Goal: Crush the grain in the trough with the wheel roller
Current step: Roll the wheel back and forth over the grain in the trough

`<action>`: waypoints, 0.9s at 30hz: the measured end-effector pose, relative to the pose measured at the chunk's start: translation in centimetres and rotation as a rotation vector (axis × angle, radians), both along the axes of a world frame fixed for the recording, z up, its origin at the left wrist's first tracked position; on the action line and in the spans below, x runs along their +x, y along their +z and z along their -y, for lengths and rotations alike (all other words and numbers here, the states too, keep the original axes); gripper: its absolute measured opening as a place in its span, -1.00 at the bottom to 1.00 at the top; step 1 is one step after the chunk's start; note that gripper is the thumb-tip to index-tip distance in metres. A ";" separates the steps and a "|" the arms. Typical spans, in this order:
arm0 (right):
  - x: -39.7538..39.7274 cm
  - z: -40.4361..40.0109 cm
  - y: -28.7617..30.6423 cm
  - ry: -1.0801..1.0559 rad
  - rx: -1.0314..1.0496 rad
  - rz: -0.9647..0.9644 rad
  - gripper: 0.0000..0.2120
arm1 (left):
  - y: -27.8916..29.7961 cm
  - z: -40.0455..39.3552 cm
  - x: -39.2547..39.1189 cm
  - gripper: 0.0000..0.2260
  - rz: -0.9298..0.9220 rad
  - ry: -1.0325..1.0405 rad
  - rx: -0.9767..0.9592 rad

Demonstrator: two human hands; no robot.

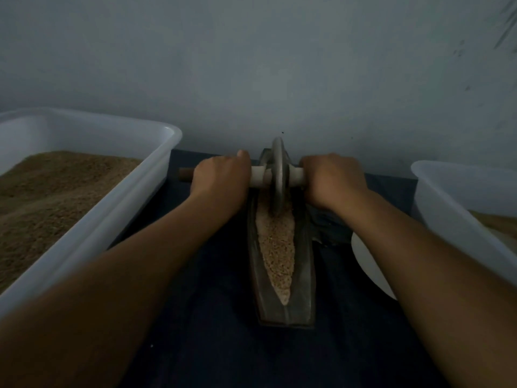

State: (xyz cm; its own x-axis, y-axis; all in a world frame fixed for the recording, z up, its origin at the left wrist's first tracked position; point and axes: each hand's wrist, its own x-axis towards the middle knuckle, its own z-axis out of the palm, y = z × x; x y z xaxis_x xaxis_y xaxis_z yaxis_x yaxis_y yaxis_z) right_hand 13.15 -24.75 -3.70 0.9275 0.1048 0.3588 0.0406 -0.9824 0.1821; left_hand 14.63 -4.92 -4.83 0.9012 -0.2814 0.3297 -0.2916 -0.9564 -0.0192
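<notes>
A dark, boat-shaped metal trough lies lengthwise on the dark cloth in the middle of the view. Pale tan grain fills its groove. The grey wheel roller stands upright in the far half of the trough, its lower rim sunk in the grain. A pale axle handle runs through the wheel from left to right. My left hand grips the handle left of the wheel, and my right hand grips it on the right. The right end of the handle is hidden under my hand.
A large white plastic tub holding brown grain stands at the left. Another white tub stands at the right edge. A white round dish lies partly under my right forearm. A grey wall rises just behind the trough.
</notes>
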 end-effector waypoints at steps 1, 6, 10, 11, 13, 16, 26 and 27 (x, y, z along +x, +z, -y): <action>-0.1 0.1 -0.1 -0.001 0.000 0.003 -0.87 | -0.1 0.0 -0.2 -0.72 0.016 -0.004 0.009; -2.0 0.5 -1.4 0.032 0.043 0.049 -0.81 | -0.1 0.0 -2.0 -0.72 0.108 -0.018 0.072; -5.4 0.3 -2.2 0.075 0.072 0.088 -0.78 | -0.6 -0.2 -4.9 -0.74 0.212 -0.056 0.039; -6.3 0.1 -2.3 0.078 0.073 0.109 -0.79 | -0.7 -0.4 -5.7 -0.73 0.230 -0.061 0.035; -8.1 -0.4 -2.5 0.076 0.062 0.172 -0.84 | -1.1 -0.9 -7.2 -0.72 0.235 -0.060 0.043; -10.8 -1.5 -2.9 0.084 0.049 0.312 -0.95 | -1.4 -1.7 -9.3 -0.69 0.229 -0.056 0.050; -14.7 -1.2 -1.9 0.153 0.058 0.187 -0.78 | 0.0 -2.6 -13.3 -0.60 0.183 -0.115 0.072; -14.6 -1.2 -1.9 0.163 0.062 0.182 -0.78 | 0.0 -2.5 -13.4 -0.61 0.185 -0.102 0.075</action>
State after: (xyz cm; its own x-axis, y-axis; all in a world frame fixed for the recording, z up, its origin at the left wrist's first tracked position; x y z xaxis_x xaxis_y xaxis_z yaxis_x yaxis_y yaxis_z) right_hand -1.48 -23.59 -5.60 0.8197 0.2208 0.5286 0.1717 -0.9750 0.1409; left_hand 1.27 -2.46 -4.86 0.7929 -0.3980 0.4614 -0.3718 -0.9159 -0.1511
